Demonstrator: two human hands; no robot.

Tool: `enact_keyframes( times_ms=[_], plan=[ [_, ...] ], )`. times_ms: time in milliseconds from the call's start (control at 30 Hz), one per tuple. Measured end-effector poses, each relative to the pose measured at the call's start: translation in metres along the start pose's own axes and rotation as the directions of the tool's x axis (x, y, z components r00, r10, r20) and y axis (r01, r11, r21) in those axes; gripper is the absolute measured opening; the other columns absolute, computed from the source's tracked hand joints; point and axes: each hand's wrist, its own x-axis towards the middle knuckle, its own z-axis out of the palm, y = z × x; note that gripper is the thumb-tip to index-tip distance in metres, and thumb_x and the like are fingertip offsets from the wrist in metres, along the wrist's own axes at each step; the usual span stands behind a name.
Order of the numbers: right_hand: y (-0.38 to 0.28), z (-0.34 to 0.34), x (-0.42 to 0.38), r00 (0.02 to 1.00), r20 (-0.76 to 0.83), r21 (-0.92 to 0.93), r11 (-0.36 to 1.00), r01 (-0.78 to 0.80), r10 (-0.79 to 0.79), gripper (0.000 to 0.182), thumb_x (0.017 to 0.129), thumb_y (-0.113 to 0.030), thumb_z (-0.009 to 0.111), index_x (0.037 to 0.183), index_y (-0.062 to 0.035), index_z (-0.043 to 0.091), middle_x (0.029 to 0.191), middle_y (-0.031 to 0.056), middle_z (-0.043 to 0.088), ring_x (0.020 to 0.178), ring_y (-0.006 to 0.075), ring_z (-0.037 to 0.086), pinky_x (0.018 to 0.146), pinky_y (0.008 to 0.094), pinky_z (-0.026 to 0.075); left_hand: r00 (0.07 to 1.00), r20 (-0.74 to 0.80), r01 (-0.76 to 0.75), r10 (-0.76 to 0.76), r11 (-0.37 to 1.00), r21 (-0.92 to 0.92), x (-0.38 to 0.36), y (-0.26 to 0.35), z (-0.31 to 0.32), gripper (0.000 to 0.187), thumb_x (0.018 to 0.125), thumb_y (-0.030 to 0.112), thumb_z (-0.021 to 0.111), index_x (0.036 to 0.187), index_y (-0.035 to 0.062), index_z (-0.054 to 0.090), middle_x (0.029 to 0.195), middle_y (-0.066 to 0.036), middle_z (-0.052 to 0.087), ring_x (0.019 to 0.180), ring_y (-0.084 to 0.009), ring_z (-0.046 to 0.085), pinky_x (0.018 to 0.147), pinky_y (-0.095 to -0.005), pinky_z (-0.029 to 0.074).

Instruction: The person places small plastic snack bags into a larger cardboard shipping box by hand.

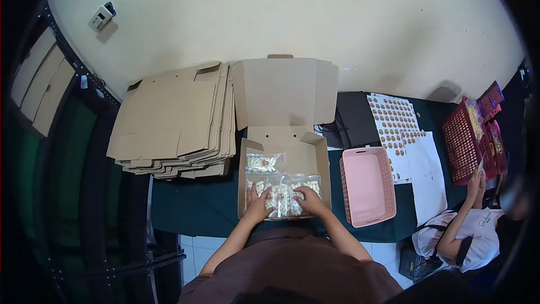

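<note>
An open cardboard box (284,139) with its lid standing up sits on the dark green table (197,202) in front of me. Clear bags of pale snack pieces lie inside it. One bag (263,162) rests alone at the back left. My left hand (259,202) and my right hand (308,199) both press flat on the bags (284,191) along the front of the box, fingers spread. Neither hand lifts anything.
A stack of flat cardboard blanks (177,121) lies to the left. An empty pink basket (367,186) stands to the right, then sticker sheets (396,121) and white paper (427,174). Another person (469,231) sits at the far right near a red basket (464,141).
</note>
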Motion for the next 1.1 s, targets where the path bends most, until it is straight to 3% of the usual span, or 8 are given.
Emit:
enact_keyframes(
  times_ms=[267, 367, 433, 567, 667, 833, 1000, 1100],
  plan=[
    [0.004, 0.014, -0.002, 0.99, -0.071, -0.089, 0.99, 0.113, -0.119, 0.031, 0.076, -0.02, 0.061, 0.103, -0.005, 0.059, 0.104, 0.0155, 0.057, 0.104, 0.0297, 0.05, 0.092, 0.038, 0.035, 0.993, -0.066, 0.099, -0.101, 0.994, -0.036, 0.001, -0.006, -0.002, 0.073, 0.067, 0.015, 0.071, 0.131, 0.0161, 0.035, 0.138, -0.028, 0.009, 0.126, -0.0472, 0.015, 0.104, -0.0455, 0.022],
    [-0.002, 0.009, -0.001, 0.991, -0.015, -0.049, 0.99, 0.133, -0.134, 0.031, 0.077, -0.018, 0.061, 0.105, -0.0046, 0.058, 0.104, 0.016, 0.057, 0.101, 0.0294, 0.052, 0.09, 0.0371, 0.038, 0.972, -0.219, 0.029, -0.09, 0.963, -0.268, 0.004, -0.011, -0.001, 0.074, 0.068, 0.015, 0.07, 0.132, 0.0114, 0.032, 0.137, -0.029, 0.012, 0.126, -0.0453, 0.019, 0.103, -0.0437, 0.024],
    [0.0, 0.005, -0.002, 0.999, -0.016, 0.154, 0.988, -0.028, 0.031, 0.031, 0.077, -0.016, 0.06, 0.105, -0.0033, 0.058, 0.104, 0.0168, 0.057, 0.097, 0.0287, 0.055, 0.085, 0.0359, 0.042, 0.97, -0.225, 0.032, -0.097, 0.961, -0.276, 0.005, -0.009, -0.003, 0.074, 0.068, 0.015, 0.07, 0.131, 0.0073, 0.031, 0.135, -0.031, 0.015, 0.125, -0.0445, 0.022, 0.102, -0.0419, 0.026],
    [0.014, 0.006, -0.003, 0.981, -0.186, 0.077, 0.996, -0.048, 0.062, 0.03, 0.079, -0.014, 0.059, 0.106, -0.0019, 0.057, 0.103, 0.0168, 0.058, 0.095, 0.0263, 0.057, 0.084, 0.0331, 0.044, 0.977, -0.15, 0.102, -0.149, 0.954, -0.282, 0.005, -0.017, 0.0, 0.072, 0.068, 0.015, 0.069, 0.13, 0.006, 0.033, 0.134, -0.032, 0.018, 0.124, -0.044, 0.025, 0.102, -0.0409, 0.028],
    [0.009, 0.002, -0.004, 0.99, -0.025, 0.167, 0.977, -0.132, 0.138, 0.028, 0.079, -0.013, 0.059, 0.105, -0.001, 0.058, 0.102, 0.0157, 0.06, 0.096, 0.024, 0.057, 0.084, 0.0322, 0.044, 0.987, -0.106, 0.101, -0.121, 0.979, -0.177, 0.005, -0.018, 0.001, 0.07, 0.068, 0.017, 0.069, 0.128, 0.0046, 0.035, 0.133, -0.033, 0.02, 0.123, -0.0439, 0.028, 0.101, -0.0404, 0.029],
    [0.005, -0.002, -0.001, 0.984, -0.045, 0.357, 0.923, -0.146, 0.173, 0.028, 0.08, -0.015, 0.058, 0.104, -0.0009, 0.058, 0.1, 0.0155, 0.061, 0.097, 0.0233, 0.057, 0.082, 0.0311, 0.045, 0.986, -0.045, 0.153, -0.163, 0.973, -0.175, 0.003, -0.011, -0.007, 0.066, 0.07, 0.02, 0.067, 0.126, 0.0026, 0.037, 0.132, -0.033, 0.021, 0.122, -0.0455, 0.027, 0.102, -0.0422, 0.028],
    [0.004, -0.02, -0.003, 0.913, -0.404, -0.077, 0.992, -0.102, 0.062, 0.026, 0.077, -0.011, 0.055, 0.1, -0.0019, 0.059, 0.097, 0.0193, 0.058, 0.094, 0.0322, 0.055, 0.084, 0.0359, 0.043, 0.981, -0.192, 0.026, -0.036, 0.998, -0.053, 0.015, 0.002, -0.006, 0.061, 0.073, 0.018, 0.062, 0.127, 0.0045, 0.037, 0.133, -0.031, 0.021, 0.124, -0.0466, 0.021, 0.104, -0.046, 0.022],
    [0.011, -0.015, -0.004, 0.924, -0.374, -0.061, 0.991, -0.116, 0.085, 0.024, 0.074, -0.012, 0.056, 0.096, -0.0017, 0.06, 0.096, 0.0195, 0.058, 0.095, 0.0342, 0.053, 0.086, 0.0378, 0.041, 0.973, -0.228, -0.043, 0.04, 0.999, -0.007, 0.032, 0.007, -0.01, 0.061, 0.074, 0.017, 0.06, 0.129, 0.0067, 0.036, 0.136, -0.028, 0.019, 0.125, -0.0468, 0.018, 0.104, -0.0476, 0.02]
  ],
)
